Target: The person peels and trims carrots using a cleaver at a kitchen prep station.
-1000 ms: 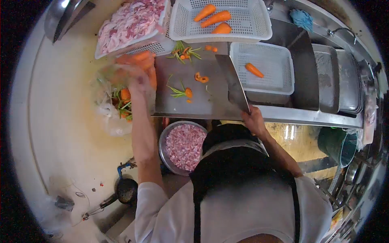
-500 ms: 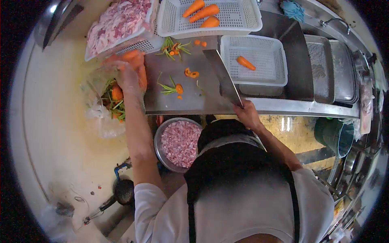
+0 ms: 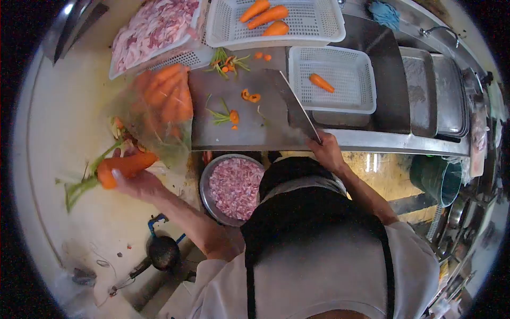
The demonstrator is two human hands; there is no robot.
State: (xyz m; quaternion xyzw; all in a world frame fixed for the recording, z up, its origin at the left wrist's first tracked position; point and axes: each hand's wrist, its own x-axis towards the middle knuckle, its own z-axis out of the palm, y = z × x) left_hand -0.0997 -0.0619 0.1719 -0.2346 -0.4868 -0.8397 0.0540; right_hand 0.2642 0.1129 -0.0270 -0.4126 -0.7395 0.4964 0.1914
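My left hand [image 3: 139,183] is closed around a large carrot [image 3: 130,165] with its green stalks pointing left. Just above that hand lies a clear plastic bag [image 3: 172,135] filled with carrots [image 3: 167,95]. My right hand [image 3: 328,152] grips the handle of a cleaver [image 3: 300,103], whose broad blade points away from me over the steel counter's right part. On the counter [image 3: 239,138] lie cut carrot tops [image 3: 234,117], orange end pieces [image 3: 251,96] and more green trimmings [image 3: 227,63].
A white basket [image 3: 366,101] at the right holds one carrot; another basket [image 3: 223,40] farther back holds several. A tray of sliced raw meat [image 3: 154,34] stands back left. Below the counter edge is a metal bowl [image 3: 206,194] of minced meat. The sink [image 3: 393,74] is at right.
My left hand has come out of the plastic bag and moved toward me and left, now with a carrot in it. My right hand keeps the cleaver almost where it was.
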